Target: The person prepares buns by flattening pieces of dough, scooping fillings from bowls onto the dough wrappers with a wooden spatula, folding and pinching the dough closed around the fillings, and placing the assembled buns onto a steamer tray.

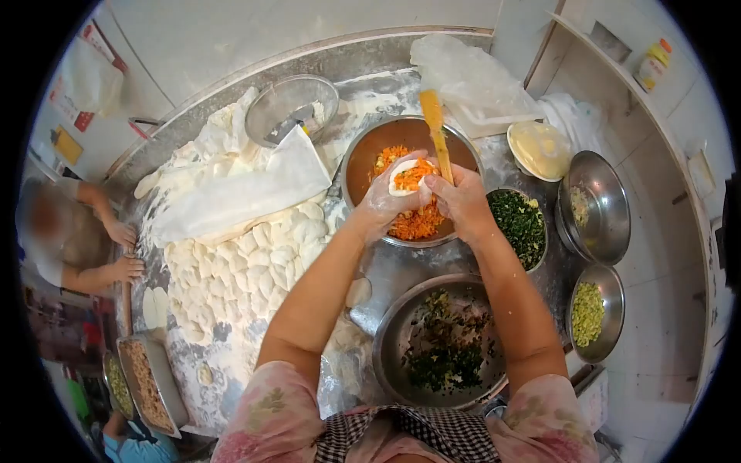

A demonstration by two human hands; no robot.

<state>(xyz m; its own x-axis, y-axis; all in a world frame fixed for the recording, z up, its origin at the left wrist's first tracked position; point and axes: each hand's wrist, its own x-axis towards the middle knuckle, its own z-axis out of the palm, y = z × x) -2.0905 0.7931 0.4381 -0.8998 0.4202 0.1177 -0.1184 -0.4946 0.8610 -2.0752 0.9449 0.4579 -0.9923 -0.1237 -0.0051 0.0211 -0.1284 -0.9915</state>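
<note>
Over a steel bowl [363, 143] of shredded orange filling [417, 222], apparently carrot, my two hands meet. My left hand [378, 199] cups a round dough wrapper [398, 185] with carrot filling heaped in its middle. My right hand [465, 202] has a yellowish wooden spatula [434, 123] in its grip, broad end up and away from me. The right thumb and fingers also come against the wrapper's right edge. Part of the wrapper is hidden behind the fingers.
Left of the bowl lie many floured dough pieces [239, 270], partly under white cloth [247, 197]. Bowls of greens [519, 228], [451, 366] and chopped pale-green vegetable [588, 312] stand right and near. At far left, a person's hands [123, 268] hold a rolling pin [126, 301].
</note>
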